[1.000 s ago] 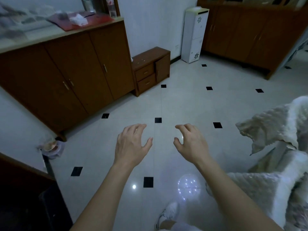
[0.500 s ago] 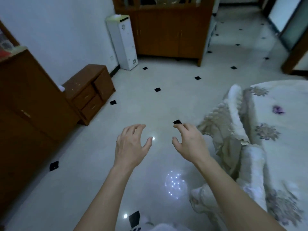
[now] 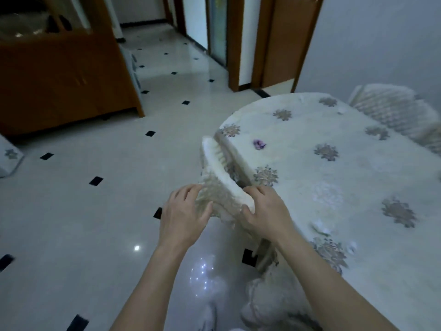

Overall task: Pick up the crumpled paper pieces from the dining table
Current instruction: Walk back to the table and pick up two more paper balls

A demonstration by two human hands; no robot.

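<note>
Head view: blurred purple paper [image 3: 259,144] on table [image 3: 346,187].

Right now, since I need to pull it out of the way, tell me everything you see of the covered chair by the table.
The chair wears a cream, ribbed fabric cover with a plain padded top edge. It stands upright, pushed in against the floral-clothed dining table. The left hand and right hand overlap its near end; whether they grip it is unclear.
</note>
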